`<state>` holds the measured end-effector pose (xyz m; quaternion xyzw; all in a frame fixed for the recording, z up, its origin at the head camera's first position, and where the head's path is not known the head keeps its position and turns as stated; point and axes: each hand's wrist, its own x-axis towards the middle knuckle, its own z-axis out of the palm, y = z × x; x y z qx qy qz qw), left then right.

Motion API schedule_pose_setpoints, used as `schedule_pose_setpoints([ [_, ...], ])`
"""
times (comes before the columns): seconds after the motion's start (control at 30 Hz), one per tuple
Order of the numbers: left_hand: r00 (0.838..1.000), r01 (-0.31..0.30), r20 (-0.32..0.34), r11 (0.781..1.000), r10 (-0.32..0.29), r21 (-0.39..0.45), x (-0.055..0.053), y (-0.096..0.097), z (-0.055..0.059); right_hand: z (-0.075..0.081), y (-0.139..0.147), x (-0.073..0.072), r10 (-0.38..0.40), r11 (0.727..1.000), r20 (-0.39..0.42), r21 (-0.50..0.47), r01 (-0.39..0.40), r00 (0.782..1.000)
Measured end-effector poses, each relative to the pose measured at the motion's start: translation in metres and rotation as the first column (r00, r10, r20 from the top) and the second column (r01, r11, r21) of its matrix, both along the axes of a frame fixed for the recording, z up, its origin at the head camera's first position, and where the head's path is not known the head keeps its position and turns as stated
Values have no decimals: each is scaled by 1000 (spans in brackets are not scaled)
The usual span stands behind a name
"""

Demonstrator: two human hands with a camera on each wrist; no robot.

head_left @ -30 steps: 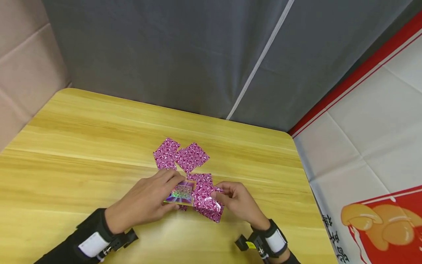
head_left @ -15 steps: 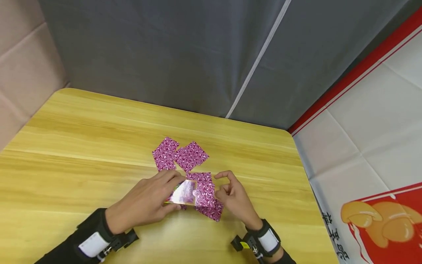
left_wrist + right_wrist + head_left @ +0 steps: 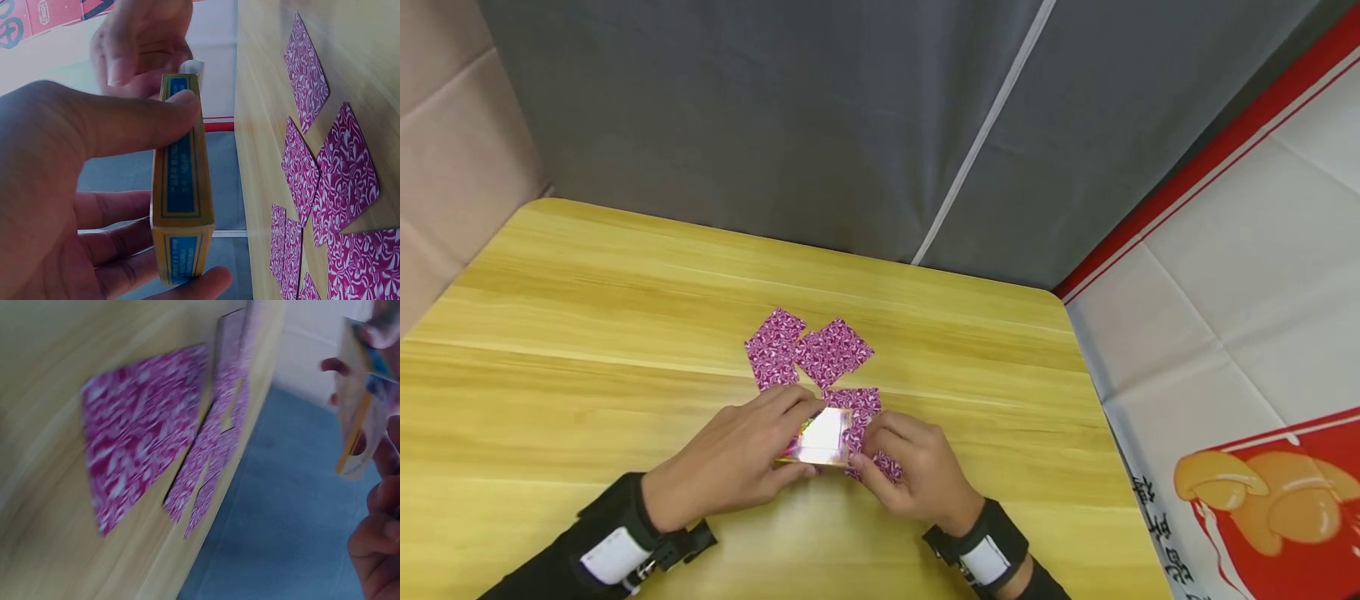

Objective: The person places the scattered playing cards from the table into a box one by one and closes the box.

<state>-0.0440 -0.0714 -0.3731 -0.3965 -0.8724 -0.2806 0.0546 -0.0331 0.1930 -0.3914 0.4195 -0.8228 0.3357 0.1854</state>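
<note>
My left hand [image 3: 737,458] grips a small card box [image 3: 822,437] with a shiny, gold-edged face. In the left wrist view the thumb presses the gold-and-blue side of the box [image 3: 181,169], with fingers underneath. My right hand [image 3: 917,462] is at the box's right end, its fingers bent. A pale flap-like piece [image 3: 192,66] shows there; whether the right fingers pinch it cannot be made out. Blurred curled fingers [image 3: 378,540] appear beside the box [image 3: 355,419] in the right wrist view. Several pink-and-white patterned cards [image 3: 833,352] lie beyond and beneath the hands.
The cards [image 3: 347,178] lie flat on a yellow wood-grain table [image 3: 587,333], some overlapping. A grey curtain [image 3: 737,125] hangs behind the table's far edge. A white and red printed sheet [image 3: 1210,358] hangs on the right.
My right hand drew back from the box's right end with its index finger raised, then came in again from the right and bent its fingers there. The left hand kept its grip.
</note>
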Motion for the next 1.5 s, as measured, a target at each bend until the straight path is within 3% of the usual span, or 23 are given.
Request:
schedule_pose_setpoints([
  [0.17, 1000, 7, 2, 1000, -7, -6, 0, 0, 0, -4, 0, 0, 11, 995, -49, 100, -6, 999],
  [0.33, 1000, -2, -13, 1000, 2, -7, -1, 1, 0, -3, 0, -1, 7, 999, -42, 49, -5, 999],
  [0.43, 1000, -16, -9, 1000, 15, -27, -2, -1, 0, -2, 5, 0, -118, 993, 27, -13, 119, 993],
  [0.5, 1000, -29, 0, 998, 29, -49, -3, -3, 0, -3, 10, 1, -229, 973, 89, 19, 229, 969],
  [0.57, 999, -46, 14, 996, 47, -71, -3, -7, -1, -6, 15, 4, -345, 934, 159, 152, 323, 925],
  [0.63, 998, -63, 22, 994, 65, -84, -3, -10, -1, -9, 18, 9, -447, 866, 210, 344, 363, 870],
  [0.7, 997, -71, 29, 993, 74, -93, -3, -13, -1, -12, 21, 15, -516, 783, 234, 518, 343, 824],
  [0.77, 996, -75, 37, 992, 79, -99, -4, -15, -1, -15, 23, 20, -552, 722, 243, 618, 311, 798],
  [0.83, 995, -78, 49, 992, 84, -102, -4, -16, -1, -16, 25, 24, -560, 701, 258, 654, 284, 788],
  [0.9, 994, -82, 61, 991, 88, -101, -4, -18, -1, -17, 26, 27, -554, 712, 296, 653, 258, 779],
  [1.0, 993, -88, 68, 991, 95, -97, -4, -19, -1, -18, 30, 25, -521, 778, 430, 594, 204, 737],
  [1.13, 995, -80, 55, 992, 86, -96, -3, -19, -1, -20, 42, 21, -435, 880, 596, 439, 179, 675],
  [1.27, 997, -69, 33, 992, 73, -109, -3, -18, -1, -21, 55, 19, -327, 945, 700, 237, 224, 635],
  [1.33, 997, -70, 19, 991, 72, -115, -3, -18, 0, -18, 58, 18, -251, 959, 751, 108, 262, 610],
  [1.43, 997, -73, 7, 991, 74, -113, -4, -17, 1, -12, 54, 18, -127, 948, 803, -74, 309, 582],
  [1.5, 997, -71, 5, 992, 72, -105, -4, -17, 1, -8, 48, 19, -95, 945, 803, -112, 307, 588],
])
